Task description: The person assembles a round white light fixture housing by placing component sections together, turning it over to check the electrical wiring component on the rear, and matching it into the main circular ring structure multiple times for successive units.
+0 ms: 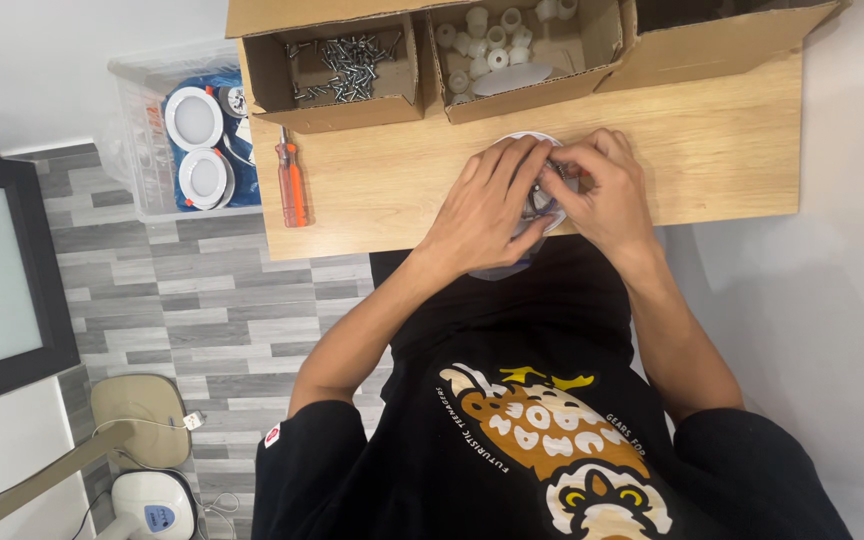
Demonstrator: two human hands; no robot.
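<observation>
My left hand (487, 205) and my right hand (600, 185) meet over a round white light fitting (524, 138) at the front edge of the wooden table (712, 160). Both hands cover most of the fitting; only its white rim and a bit of metal show between the fingers. The left hand's fingers curl over its left side, while the right hand's fingertips pinch at its middle. An orange-handled screwdriver (292, 183) lies on the table to the left of my hands.
Three cardboard boxes stand along the table's back: one with screws (344, 68), one with white plastic parts (497, 45), one in shadow (722, 30). A clear plastic bin (142, 150) on the floor at left holds round white fittings. A lamp base (147, 505) stands at the lower left.
</observation>
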